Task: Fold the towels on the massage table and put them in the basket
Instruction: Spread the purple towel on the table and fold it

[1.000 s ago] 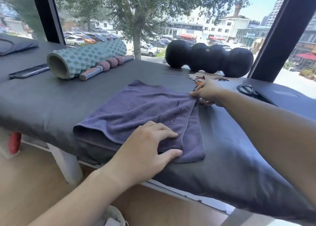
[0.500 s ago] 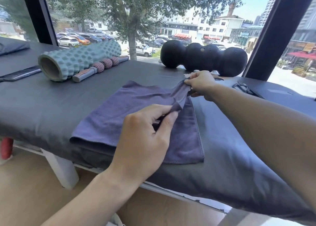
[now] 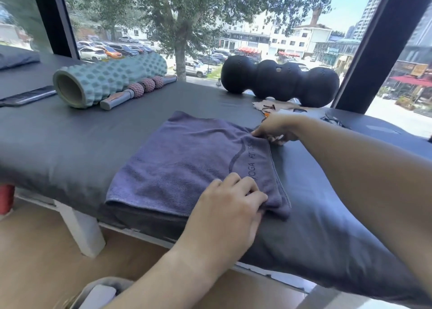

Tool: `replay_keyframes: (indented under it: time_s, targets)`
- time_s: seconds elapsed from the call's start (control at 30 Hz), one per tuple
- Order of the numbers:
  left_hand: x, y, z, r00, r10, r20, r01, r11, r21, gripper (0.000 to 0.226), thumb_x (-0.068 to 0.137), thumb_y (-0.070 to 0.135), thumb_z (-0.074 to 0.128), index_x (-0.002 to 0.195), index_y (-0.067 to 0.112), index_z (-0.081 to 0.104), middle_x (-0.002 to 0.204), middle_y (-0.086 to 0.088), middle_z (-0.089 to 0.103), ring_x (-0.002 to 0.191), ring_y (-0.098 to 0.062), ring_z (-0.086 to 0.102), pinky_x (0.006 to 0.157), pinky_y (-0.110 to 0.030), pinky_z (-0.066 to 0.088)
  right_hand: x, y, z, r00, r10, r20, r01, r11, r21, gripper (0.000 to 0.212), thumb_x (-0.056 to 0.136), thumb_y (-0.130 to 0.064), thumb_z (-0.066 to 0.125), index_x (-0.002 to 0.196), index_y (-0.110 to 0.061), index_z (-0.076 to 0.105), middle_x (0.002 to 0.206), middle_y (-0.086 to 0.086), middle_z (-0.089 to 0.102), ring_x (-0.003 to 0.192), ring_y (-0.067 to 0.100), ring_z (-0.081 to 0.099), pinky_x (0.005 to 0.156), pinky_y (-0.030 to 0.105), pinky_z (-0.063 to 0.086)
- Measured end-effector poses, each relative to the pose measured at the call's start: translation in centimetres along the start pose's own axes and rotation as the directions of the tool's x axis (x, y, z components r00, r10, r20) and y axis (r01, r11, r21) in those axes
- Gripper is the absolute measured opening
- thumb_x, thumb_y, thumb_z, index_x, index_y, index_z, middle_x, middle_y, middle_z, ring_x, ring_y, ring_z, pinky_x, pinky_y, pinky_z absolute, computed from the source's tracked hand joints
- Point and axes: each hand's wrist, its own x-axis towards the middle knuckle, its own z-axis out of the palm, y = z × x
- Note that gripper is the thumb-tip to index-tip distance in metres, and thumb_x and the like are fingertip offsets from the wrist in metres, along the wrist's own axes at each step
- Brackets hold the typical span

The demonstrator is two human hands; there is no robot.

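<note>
A purple-grey towel [image 3: 187, 163] lies folded flat on the dark massage table [image 3: 70, 145], near its front edge. Printed lettering runs along the towel's right side. My left hand [image 3: 229, 210] has its fingers curled over the near right corner and holds it down against the table. At the far right corner, my right hand [image 3: 278, 126] pinches the towel's edge. A grey basket rim [image 3: 109, 282] shows at the bottom of the view, on the floor below the table, mostly cut off.
A teal foam roller [image 3: 109, 77] and a spiked massage stick [image 3: 140, 90] lie at the back left, with a phone [image 3: 28, 97] beside them. A black lobed roller [image 3: 280, 82] sits by the window. Small items [image 3: 268, 107] lie behind my right hand.
Half a second ago both hands held the towel's top layer lifted by its right edge. That layer now lies flat, its right edge lined up with the layer beneath.
</note>
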Motion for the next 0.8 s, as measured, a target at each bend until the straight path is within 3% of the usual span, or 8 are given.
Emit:
replay_keyframes:
  time_s: [0.07,0.17,0.27,0.4,0.5,0.6,0.7,0.8]
  targets:
    - [-0.1,-0.5,-0.5,0.999,-0.003,-0.043,0.004,1.0,0.016,0.013,0.078,0.022,0.058,0.084,0.022,0.069,0.084,0.008,0.062,0.078,-0.018,0.057,0.063,-0.035,0.052,-0.3,0.5,-0.5,1.0,0.027,0.015,-0.029,0.991,0.133,0.015,0.095,-0.02,0.063,0.083,-0.017,0.055,0.065,0.002,0.05,0.048,0.013,0.042,0.048,0.021,0.034]
    - [0.3,-0.5,-2.1,0.956,-0.255,-0.143,0.206,0.934,-0.292,0.008,0.082,0.021,0.064,0.077,0.026,0.064,0.074,0.011,0.06,0.069,-0.008,0.057,0.062,-0.023,0.048,-1.3,1.2,-2.1,0.999,0.025,-0.044,0.005,0.821,0.57,0.016,0.09,-0.01,0.064,0.079,-0.018,0.055,0.069,0.001,0.051,0.051,0.01,0.046,0.043,0.016,0.039]
    - [1.5,0.3,-3.9,0.855,-0.511,-0.089,0.325,0.66,-0.677,0.023,0.087,0.013,0.071,0.068,0.02,0.06,0.058,0.016,0.058,0.055,0.0,0.051,0.057,-0.012,0.038,-4.2,0.2,-4.6,0.981,0.001,-0.193,0.176,0.406,0.897,0.014,0.093,-0.007,0.063,0.08,-0.01,0.06,0.063,0.002,0.057,0.047,0.008,0.057,0.05,0.015,0.05]
    - [3.1,1.3,-6.1,0.808,-0.586,0.07,0.208,0.172,-0.963,0.005,0.081,0.015,0.068,0.079,0.014,0.072,0.074,0.0,0.071,0.073,-0.016,0.067,0.077,-0.042,0.06,-10.4,-2.2,-8.1,0.912,-0.12,-0.393,0.409,0.174,0.896,0.016,0.092,-0.007,0.064,0.108,-0.002,0.065,0.082,0.006,0.076,0.08,0.02,0.075,0.071,0.025,0.062]
    - [3.5,2.2,-8.6,0.879,-0.471,0.081,0.057,-0.066,-0.996,0.014,0.081,0.007,0.062,0.083,0.015,0.074,0.079,-0.007,0.071,0.069,-0.021,0.069,0.067,-0.038,0.06,-15.2,-3.8,-9.9,0.604,-0.23,-0.763,0.788,0.315,0.529,0.02,0.09,-0.005,0.059,0.109,-0.008,0.062,0.084,0.002,0.075,0.075,0.019,0.075,0.06,0.027,0.059]
    - [3.4,1.9,-11.0,0.895,-0.443,0.059,-0.035,-0.2,-0.979,0.016,0.082,0.004,0.06,0.092,0.01,0.071,0.083,-0.006,0.072,0.065,-0.017,0.069,0.063,-0.031,0.059,-18.0,-6.4,-11.2,0.289,-0.343,-0.894,0.9,0.415,0.132,0.013,0.087,-0.018,0.068,0.098,-0.019,0.062,0.081,0.002,0.076,0.071,0.019,0.075,0.055,0.028,0.057]
    - [2.8,0.1,-11.2,0.859,-0.485,0.163,0.064,-0.213,-0.975,0.018,0.08,0.003,0.058,0.093,0.008,0.069,0.083,-0.008,0.07,0.064,-0.017,0.068,0.062,-0.029,0.06,-15.7,-9.5,-11.5,0.289,-0.359,-0.887,0.81,0.585,0.027,0.012,0.08,-0.033,0.071,0.089,-0.027,0.066,0.08,-0.001,0.077,0.068,0.017,0.075,0.067,0.038,0.062]
    - [1.4,-2.1,-10.3,0.766,-0.557,0.319,0.3,-0.129,-0.945,0.018,0.093,-0.003,0.051,0.094,0.006,0.066,0.082,-0.013,0.068,0.06,-0.02,0.066,0.062,-0.032,0.062,-10.7,-10.6,-8.3,0.528,-0.429,-0.733,0.473,0.865,-0.166,0.02,0.08,-0.043,0.069,0.096,-0.032,0.071,0.098,-0.007,0.075,0.091,0.018,0.071,0.082,0.036,0.055]
